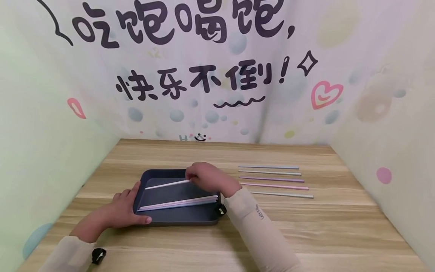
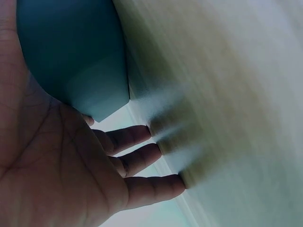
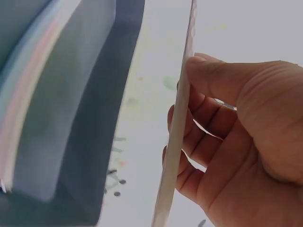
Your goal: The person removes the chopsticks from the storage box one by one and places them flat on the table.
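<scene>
My right hand [image 1: 210,178] pinches a white chopstick [image 3: 173,156] between thumb and fingers. In the head view this chopstick slants across the back part of the dark grey-blue tray [image 1: 183,220]. Several chopsticks [image 1: 178,204], white, pink and blue, lie bunched together inside the tray. My left hand [image 1: 124,209] rests against the tray's left side, its thumb along the front left corner. In the left wrist view the tray wall [image 2: 75,56] meets the palm, and the straight fingers [image 2: 156,189] reach down to the tabletop.
To the right of the tray, several chopsticks lie spaced apart in a rough row, with a blue one [image 1: 268,167] at the back and a purple one [image 1: 272,179] mid-row. They lie on a wood-grain table [image 1: 326,234]. A printed curtain [image 1: 217,113] hangs behind.
</scene>
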Action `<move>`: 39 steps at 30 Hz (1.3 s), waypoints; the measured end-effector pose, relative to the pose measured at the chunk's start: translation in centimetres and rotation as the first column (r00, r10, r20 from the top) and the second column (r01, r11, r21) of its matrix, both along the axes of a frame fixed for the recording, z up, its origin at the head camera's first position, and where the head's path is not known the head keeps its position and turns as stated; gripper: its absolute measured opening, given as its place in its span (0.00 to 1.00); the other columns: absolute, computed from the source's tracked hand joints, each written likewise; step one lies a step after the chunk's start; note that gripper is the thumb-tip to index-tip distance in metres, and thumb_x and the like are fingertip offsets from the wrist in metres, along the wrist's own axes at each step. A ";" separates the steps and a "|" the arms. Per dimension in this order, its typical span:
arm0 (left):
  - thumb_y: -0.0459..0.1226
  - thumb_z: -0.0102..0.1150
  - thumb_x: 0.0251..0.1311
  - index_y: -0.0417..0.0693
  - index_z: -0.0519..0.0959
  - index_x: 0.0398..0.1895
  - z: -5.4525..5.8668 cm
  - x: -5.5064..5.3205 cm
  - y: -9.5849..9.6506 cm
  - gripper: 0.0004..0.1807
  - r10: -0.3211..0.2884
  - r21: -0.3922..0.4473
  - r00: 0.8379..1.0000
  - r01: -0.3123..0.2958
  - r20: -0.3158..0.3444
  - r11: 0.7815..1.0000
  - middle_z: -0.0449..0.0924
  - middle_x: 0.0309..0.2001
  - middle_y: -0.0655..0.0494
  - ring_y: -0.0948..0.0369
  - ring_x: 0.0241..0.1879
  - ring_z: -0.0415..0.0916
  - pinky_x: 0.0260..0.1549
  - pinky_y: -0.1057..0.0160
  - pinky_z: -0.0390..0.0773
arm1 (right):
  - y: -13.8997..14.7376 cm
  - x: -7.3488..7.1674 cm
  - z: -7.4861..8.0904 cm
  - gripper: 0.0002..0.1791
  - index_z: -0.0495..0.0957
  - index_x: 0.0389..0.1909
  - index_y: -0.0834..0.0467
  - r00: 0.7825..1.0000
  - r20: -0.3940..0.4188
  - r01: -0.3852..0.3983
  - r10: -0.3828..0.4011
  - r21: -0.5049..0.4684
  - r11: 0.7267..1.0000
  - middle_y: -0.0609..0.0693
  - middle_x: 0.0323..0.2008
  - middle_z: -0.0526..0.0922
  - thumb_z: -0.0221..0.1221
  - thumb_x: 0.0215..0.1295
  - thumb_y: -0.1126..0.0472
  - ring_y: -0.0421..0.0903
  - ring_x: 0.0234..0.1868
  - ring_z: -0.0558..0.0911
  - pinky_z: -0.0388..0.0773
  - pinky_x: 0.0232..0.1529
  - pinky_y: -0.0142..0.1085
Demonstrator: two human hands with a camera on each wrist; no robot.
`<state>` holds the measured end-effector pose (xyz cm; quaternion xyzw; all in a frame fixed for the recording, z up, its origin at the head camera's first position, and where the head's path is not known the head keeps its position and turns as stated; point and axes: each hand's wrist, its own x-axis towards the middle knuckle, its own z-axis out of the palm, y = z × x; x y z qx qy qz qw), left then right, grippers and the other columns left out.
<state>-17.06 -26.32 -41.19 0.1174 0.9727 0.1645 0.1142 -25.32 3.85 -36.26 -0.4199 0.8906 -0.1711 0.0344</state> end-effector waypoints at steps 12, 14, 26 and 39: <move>0.67 0.69 0.45 0.26 0.41 0.74 -0.2 -0.1 0.0 0.72 -0.006 -0.005 1.000 0.006 -0.003 1.000 0.59 0.61 0.18 0.26 0.58 0.59 0.50 0.33 0.68 | 4.1 0.1 0.6 0.07 0.82 0.39 0.57 0.999 0.032 0.042 -0.041 -0.041 0.998 0.44 0.34 0.77 0.56 0.71 0.69 0.41 0.35 0.75 0.74 0.41 0.36; 0.67 0.69 0.45 0.25 0.41 0.74 -0.2 -0.1 0.1 0.72 -0.007 -0.003 1.000 0.007 -0.001 1.000 0.59 0.61 0.18 0.26 0.58 0.59 0.51 0.33 0.68 | 4.9 0.2 0.5 0.07 0.81 0.38 0.56 0.998 0.027 0.051 -0.049 -0.048 0.998 0.44 0.34 0.77 0.56 0.70 0.69 0.41 0.35 0.75 0.74 0.41 0.36; 0.67 0.69 0.45 0.26 0.40 0.74 -0.2 0.0 0.3 0.73 -0.007 0.012 1.000 0.007 -0.005 1.000 0.58 0.61 0.18 0.26 0.58 0.59 0.51 0.34 0.68 | 10.2 0.1 -1.1 0.05 0.80 0.36 0.58 0.996 0.019 0.088 -0.086 -0.111 0.990 0.43 0.31 0.77 0.58 0.69 0.69 0.41 0.34 0.74 0.73 0.39 0.38; 0.68 0.69 0.43 0.26 0.40 0.74 -0.2 -0.1 -0.1 0.74 -0.005 0.027 1.000 0.006 -0.011 1.000 0.58 0.62 0.18 0.24 0.59 0.57 0.52 0.33 0.66 | 14.7 1.0 -2.6 0.05 0.81 0.38 0.59 0.987 0.031 0.158 -0.156 -0.113 0.981 0.41 0.32 0.78 0.58 0.69 0.71 0.40 0.34 0.75 0.74 0.38 0.38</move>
